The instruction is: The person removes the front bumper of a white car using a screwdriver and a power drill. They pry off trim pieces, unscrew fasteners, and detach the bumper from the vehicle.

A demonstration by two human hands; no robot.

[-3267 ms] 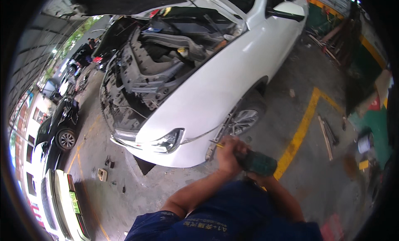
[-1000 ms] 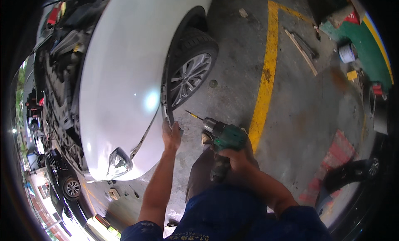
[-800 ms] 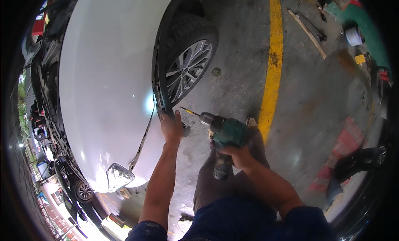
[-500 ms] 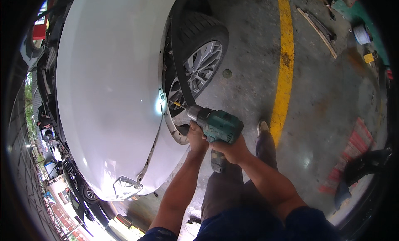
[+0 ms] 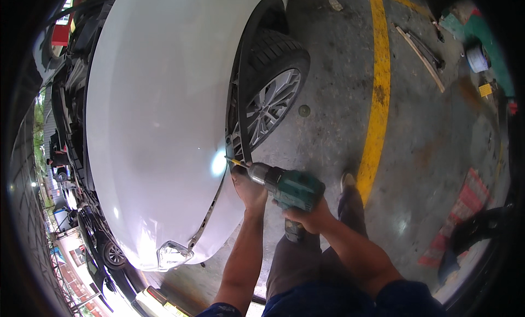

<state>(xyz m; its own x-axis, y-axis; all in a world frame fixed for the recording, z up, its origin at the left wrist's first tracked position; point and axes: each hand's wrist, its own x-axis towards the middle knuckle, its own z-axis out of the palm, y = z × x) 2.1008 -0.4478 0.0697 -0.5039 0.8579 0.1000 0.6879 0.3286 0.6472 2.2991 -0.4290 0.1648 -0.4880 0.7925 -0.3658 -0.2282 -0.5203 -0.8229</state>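
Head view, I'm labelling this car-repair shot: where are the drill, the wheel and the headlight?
Drill [image 5: 297,190]: head view, green body.
Wheel [image 5: 267,109]: head view, near the hub.
Headlight [image 5: 174,255]: head view, lens.

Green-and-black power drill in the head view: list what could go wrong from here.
If the green-and-black power drill slips in the bare right hand, its thin yellow-and-dark bit might scratch the glossy white car fender beside the tip; whether they touch is unclear. The bare left hand is close to the bit and could get nicked.
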